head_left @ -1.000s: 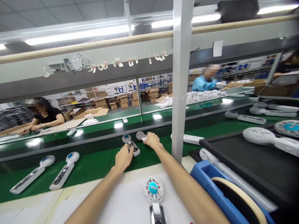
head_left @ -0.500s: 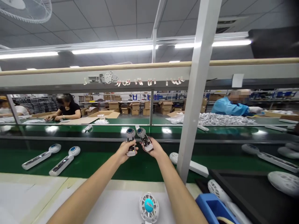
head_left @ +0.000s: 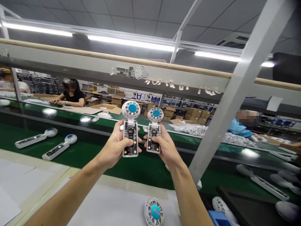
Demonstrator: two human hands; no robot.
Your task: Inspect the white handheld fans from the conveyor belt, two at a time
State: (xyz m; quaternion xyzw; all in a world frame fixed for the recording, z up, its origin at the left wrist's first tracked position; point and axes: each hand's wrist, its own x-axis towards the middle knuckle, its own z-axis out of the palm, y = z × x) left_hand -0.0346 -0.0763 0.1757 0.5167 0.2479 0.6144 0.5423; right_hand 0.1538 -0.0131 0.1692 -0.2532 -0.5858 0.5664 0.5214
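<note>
My left hand (head_left: 115, 145) is closed round a white handheld fan (head_left: 131, 108) with a blue hub, held upright above the green belt. Its handle front shows a dark circuit board, and my thumb lies on the board. To its right, my right hand (head_left: 166, 145) grips a second handheld fan (head_left: 155, 115) of the same kind, its thumb also on the board. The two fans are side by side with a small gap. Nearer to me, a white fan head with a blue hub (head_left: 154, 212) lies on the white-covered bench (head_left: 113, 204).
Two handheld fans (head_left: 60, 147) lie on the green belt (head_left: 94, 166) at left. A slanting metal post (head_left: 225, 103) stands right of my right arm. At lower right are a blue container (head_left: 218, 218) and a black tray (head_left: 249, 204). Co-workers sit across the line.
Both fans have come closer and higher, turned with their fronts and circuit boards facing me. My view has tilted and shifted, and the post now leans.
</note>
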